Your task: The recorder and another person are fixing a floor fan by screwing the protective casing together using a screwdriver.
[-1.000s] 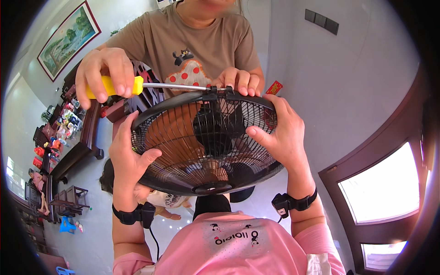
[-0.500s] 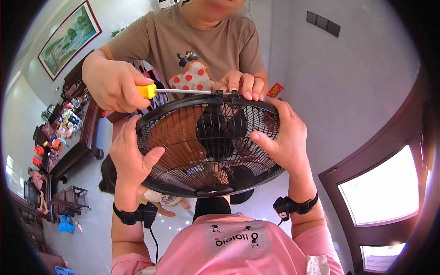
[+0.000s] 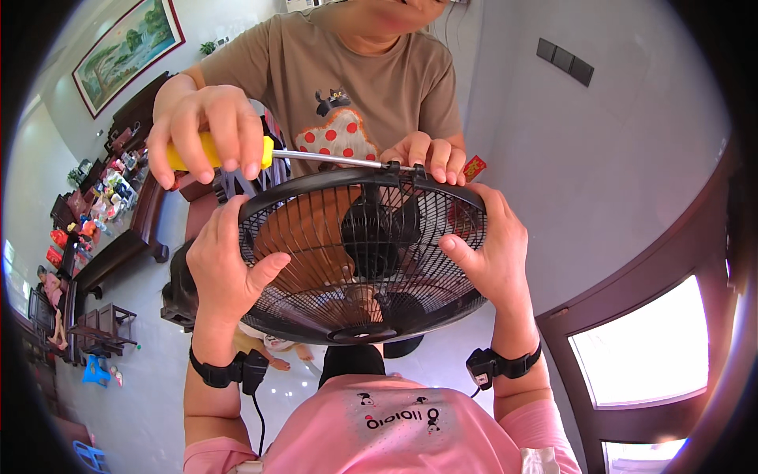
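Observation:
A black fan guard (image 3: 316, 300), a round wire cage with fan blades behind its wires, is held up in front of me. My left hand (image 3: 229, 261) grips its left rim, thumb over the front wires. On the right rim my right hand (image 3: 493, 249) does the same. Across from me a co-worker holds a screwdriver (image 3: 316, 157) with a yellow handle in one hand (image 3: 209, 138). Its metal shaft reaches the black clip (image 3: 403, 170) at the top of the rim. The co-worker's other hand (image 3: 426, 154) rests on the rim beside the clip.
The co-worker (image 3: 355, 87) stands close behind the fan. A long dark wooden table (image 3: 130, 237) loaded with items is at the left, with a dark stool (image 3: 103, 328) and a blue stool (image 3: 95, 370) nearby. A small child is partly hidden below the fan. At the right stands a brown-framed door (image 3: 568, 340).
The co-worker's screwdriver hand has opened its grip, fingers now draped over the yellow handle. The view has shifted slightly. My hands keep the same hold on the fan guard.

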`<action>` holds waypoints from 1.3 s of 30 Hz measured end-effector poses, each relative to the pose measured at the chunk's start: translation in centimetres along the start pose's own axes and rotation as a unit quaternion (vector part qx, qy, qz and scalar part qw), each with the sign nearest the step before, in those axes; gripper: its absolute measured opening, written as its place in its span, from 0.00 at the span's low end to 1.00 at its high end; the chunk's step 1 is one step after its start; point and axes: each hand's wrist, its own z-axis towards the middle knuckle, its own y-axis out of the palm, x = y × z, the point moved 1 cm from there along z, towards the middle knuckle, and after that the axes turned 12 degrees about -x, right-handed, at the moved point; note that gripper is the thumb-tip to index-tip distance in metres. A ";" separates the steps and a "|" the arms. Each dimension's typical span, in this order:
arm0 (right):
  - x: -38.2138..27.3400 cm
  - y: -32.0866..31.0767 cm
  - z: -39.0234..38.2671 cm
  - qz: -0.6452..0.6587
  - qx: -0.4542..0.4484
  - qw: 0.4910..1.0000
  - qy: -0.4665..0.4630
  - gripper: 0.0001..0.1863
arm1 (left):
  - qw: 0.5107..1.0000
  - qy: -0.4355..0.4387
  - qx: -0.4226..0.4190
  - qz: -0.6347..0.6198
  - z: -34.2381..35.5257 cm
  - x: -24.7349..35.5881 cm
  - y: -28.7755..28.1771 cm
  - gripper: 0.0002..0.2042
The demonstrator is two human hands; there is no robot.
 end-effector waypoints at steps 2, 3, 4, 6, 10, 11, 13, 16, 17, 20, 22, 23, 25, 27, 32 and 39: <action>-0.1 0.0 0.0 0.003 0.001 1.000 -0.002 0.45 | 1.000 0.002 -0.003 0.004 0.1 0.1 -0.2 0.44; 0.1 0.1 -0.1 0.006 0.004 1.000 -0.001 0.45 | 1.000 0.004 -0.004 0.006 0.2 0.1 -0.3 0.44; 0.2 0.1 -0.1 0.005 0.006 1.000 -0.002 0.45 | 1.000 0.007 -0.006 0.009 0.3 0.2 -0.3 0.44; 0.4 0.0 -0.2 0.007 0.013 1.000 0.001 0.45 | 1.000 0.013 0.001 0.011 0.4 0.6 -0.2 0.44; 0.3 0.0 -0.4 0.006 0.012 1.000 0.003 0.44 | 1.000 0.013 0.003 0.008 0.4 0.3 0.0 0.44; 0.3 0.1 -0.3 0.008 0.012 1.000 -0.002 0.44 | 1.000 0.016 0.001 0.010 0.3 0.3 0.0 0.44; 0.3 -0.1 -0.4 0.007 0.012 1.000 0.004 0.44 | 1.000 0.009 0.000 0.001 0.3 0.4 0.0 0.44; 0.1 -0.1 -0.5 0.008 0.006 1.000 0.011 0.44 | 1.000 0.021 0.015 0.011 0.2 0.4 0.1 0.44; 0.0 -0.1 -0.4 0.010 0.002 1.000 0.012 0.44 | 1.000 0.021 0.014 0.011 0.1 0.2 0.2 0.44; -0.3 -0.1 -0.1 -0.013 0.007 1.000 -0.005 0.45 | 0.999 0.016 0.026 0.017 -0.1 -0.3 0.2 0.44; -0.2 0.0 -0.1 -0.009 0.011 1.000 -0.006 0.45 | 1.000 0.006 0.015 -0.004 -0.1 -0.4 0.1 0.45; -0.2 0.0 0.0 -0.005 0.015 1.000 -0.007 0.45 | 1.000 0.005 0.015 -0.005 -0.1 -0.4 0.0 0.45; -0.3 0.0 0.0 -0.005 0.016 1.000 -0.008 0.44 | 1.000 -0.004 0.002 -0.016 -0.1 -0.2 -0.2 0.45; -0.4 0.0 0.1 -0.003 0.018 1.000 -0.009 0.44 | 1.000 -0.011 0.001 -0.017 -0.2 -0.3 -0.3 0.45; 0.1 -0.1 0.0 0.008 0.026 1.000 -0.006 0.44 | 0.999 0.028 0.038 0.020 0.5 0.0 0.0 0.45; -0.2 -0.2 -0.1 0.011 0.024 1.000 0.000 0.44 | 1.000 0.013 0.015 -0.006 0.4 0.3 -0.2 0.45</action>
